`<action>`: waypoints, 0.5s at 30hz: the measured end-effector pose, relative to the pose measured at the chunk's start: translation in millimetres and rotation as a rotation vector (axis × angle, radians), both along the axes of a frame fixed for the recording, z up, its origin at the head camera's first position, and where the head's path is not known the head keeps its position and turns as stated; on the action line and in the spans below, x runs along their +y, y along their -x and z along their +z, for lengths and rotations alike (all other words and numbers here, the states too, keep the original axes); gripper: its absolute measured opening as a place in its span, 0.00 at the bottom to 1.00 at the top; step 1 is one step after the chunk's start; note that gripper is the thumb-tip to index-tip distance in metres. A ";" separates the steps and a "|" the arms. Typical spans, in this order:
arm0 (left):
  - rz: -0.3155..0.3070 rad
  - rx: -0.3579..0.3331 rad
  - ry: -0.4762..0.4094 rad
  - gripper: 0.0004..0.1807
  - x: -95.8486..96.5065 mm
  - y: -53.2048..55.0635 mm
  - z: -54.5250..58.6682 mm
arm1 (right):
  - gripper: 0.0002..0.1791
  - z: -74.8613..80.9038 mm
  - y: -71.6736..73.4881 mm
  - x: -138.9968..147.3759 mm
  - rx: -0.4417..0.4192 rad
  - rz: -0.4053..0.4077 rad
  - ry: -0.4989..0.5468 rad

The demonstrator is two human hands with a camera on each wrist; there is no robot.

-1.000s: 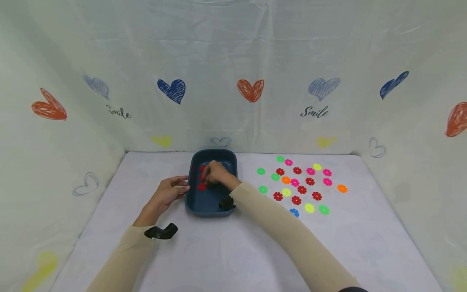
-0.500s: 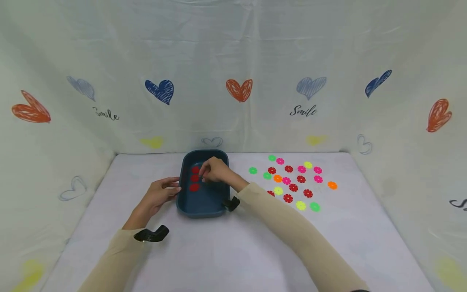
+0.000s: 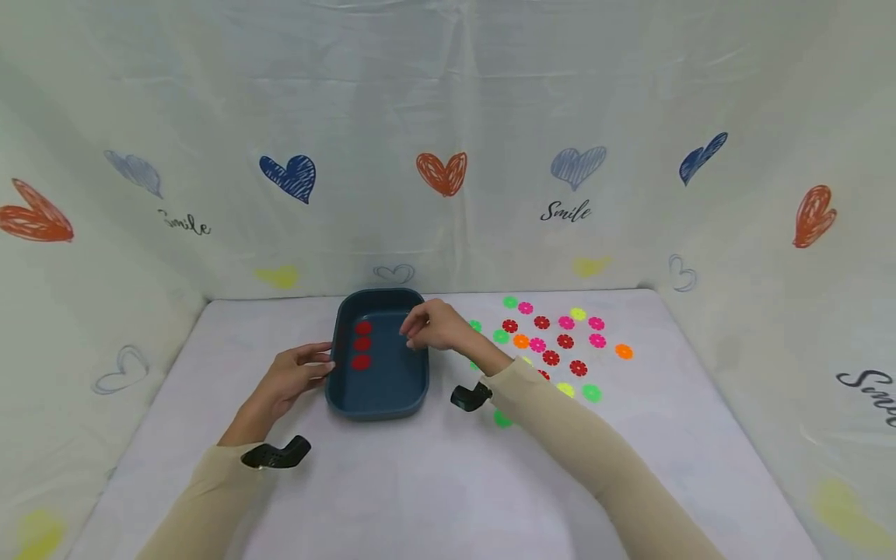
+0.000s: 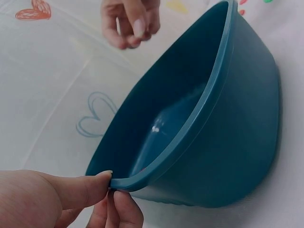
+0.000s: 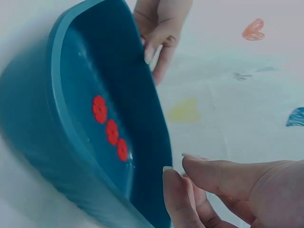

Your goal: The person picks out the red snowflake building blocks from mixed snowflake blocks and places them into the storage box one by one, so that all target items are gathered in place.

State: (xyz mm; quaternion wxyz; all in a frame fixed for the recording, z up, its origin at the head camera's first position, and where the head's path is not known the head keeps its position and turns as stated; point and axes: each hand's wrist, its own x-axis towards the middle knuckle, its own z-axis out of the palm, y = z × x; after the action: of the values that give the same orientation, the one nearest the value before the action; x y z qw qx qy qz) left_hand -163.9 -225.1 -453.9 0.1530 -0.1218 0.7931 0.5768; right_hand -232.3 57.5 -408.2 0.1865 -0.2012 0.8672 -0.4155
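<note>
A deep blue plastic tub (image 3: 381, 389) stands on the white table. In it lie three red flower-shaped discs (image 5: 112, 132) in a row along its left side. My left hand (image 3: 297, 376) pinches the tub's left rim; the left wrist view shows the thumb (image 4: 88, 187) on top and fingers beneath. Above the tub's right rim is my right hand (image 3: 437, 325), its fingers loosely bent and nothing seen between them. From the right wrist view, thumb and index finger (image 5: 178, 194) are close together beside the tub.
Right of the tub, many flower discs lie scattered: red (image 3: 565, 341), pink (image 3: 597, 341), green (image 3: 591, 393), yellow (image 3: 565, 390) and orange (image 3: 624, 351). My right forearm (image 3: 553, 416) partly covers some. A heart-printed white curtain (image 3: 350, 101) hangs behind the table.
My right hand has lifted from beside the red discs and moved right to the tub's right rim. My left hand keeps its hold. The head view has turned slightly right.
</note>
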 end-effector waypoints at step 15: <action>0.002 -0.008 0.019 0.32 0.7 0.1 -0.1 | 0.12 1.1 -16.0 56.1 -0.048 -0.132 0.105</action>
State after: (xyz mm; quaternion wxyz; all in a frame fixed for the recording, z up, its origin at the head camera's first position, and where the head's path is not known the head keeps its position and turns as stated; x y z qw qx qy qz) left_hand -164.0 -224.4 -454.0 0.1544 -0.1262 0.7978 0.5690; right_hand -216.3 113.6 -407.1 0.1685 -0.1432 0.8509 -0.4765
